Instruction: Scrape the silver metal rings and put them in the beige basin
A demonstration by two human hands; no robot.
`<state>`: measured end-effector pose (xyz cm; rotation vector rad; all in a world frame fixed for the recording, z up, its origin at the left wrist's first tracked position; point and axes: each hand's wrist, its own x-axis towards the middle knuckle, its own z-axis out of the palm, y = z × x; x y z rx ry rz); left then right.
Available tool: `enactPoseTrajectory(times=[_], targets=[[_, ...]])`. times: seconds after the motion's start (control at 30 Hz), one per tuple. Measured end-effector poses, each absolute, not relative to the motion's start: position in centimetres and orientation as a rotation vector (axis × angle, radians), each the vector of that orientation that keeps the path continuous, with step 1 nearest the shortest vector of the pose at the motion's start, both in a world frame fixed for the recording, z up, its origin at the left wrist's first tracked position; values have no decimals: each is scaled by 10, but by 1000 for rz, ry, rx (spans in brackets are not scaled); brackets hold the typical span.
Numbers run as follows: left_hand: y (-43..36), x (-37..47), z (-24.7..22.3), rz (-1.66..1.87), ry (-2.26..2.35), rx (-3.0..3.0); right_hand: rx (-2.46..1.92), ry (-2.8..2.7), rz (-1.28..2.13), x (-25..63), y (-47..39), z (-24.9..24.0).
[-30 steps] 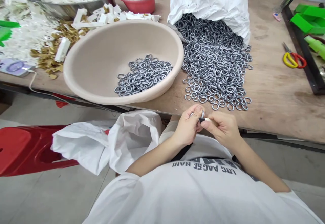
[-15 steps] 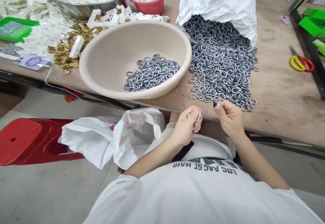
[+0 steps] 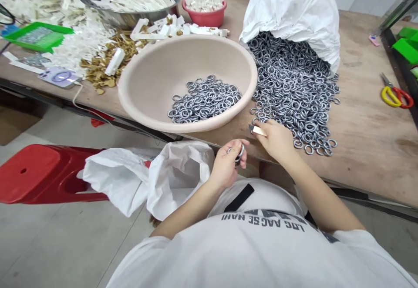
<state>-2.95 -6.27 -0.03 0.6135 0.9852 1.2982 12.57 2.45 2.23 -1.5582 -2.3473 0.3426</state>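
My left hand (image 3: 226, 162) is closed around a few grey rings (image 3: 241, 152), in front of the table edge. In my right hand (image 3: 277, 141) is a small blade-like tool (image 3: 259, 131) with a dark slanted tip and a pale handle. The right fingers reach the near edge of the heap of grey rings (image 3: 290, 92); whether they pinch one is hidden. That heap spills from a white sack (image 3: 290, 14). Left of it, a large beige basin (image 3: 150, 70) holds more rings (image 3: 209, 98).
Yellow-and-red scissors (image 3: 396, 96) lie at the right. Behind the basin are white plastic pieces, brown parts (image 3: 107, 66), a steel bowl (image 3: 127, 16) and a red bowl (image 3: 205, 17). A phone (image 3: 60, 77) with a cable lies left. Below are white bags (image 3: 179, 179) and a red stool (image 3: 48, 175).
My right hand has moved left and forward to the edge of the ring heap, bringing the tool's pale handle into sight. The left hand has shifted slightly left, its fingers a little looser. The view has shifted.
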Motion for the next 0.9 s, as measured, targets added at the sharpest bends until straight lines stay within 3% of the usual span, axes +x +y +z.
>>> enactPoseTrajectory(times=[0.2, 0.47, 0.63, 0.9], targets=[[-51, -44, 0, 1316, 1001, 499, -1635, -2389, 281, 115, 39, 17], [-24, -13, -3, 1245, 1038, 836, -1244, -1556, 1314, 135, 16, 22], [-24, -3, -4, 1284, 1171, 1295, -1098, -1250, 1622, 142, -1, 18], [-28, 9, 7, 1141, 981, 1234, -1041, -1197, 1536, 166, -8, 12]])
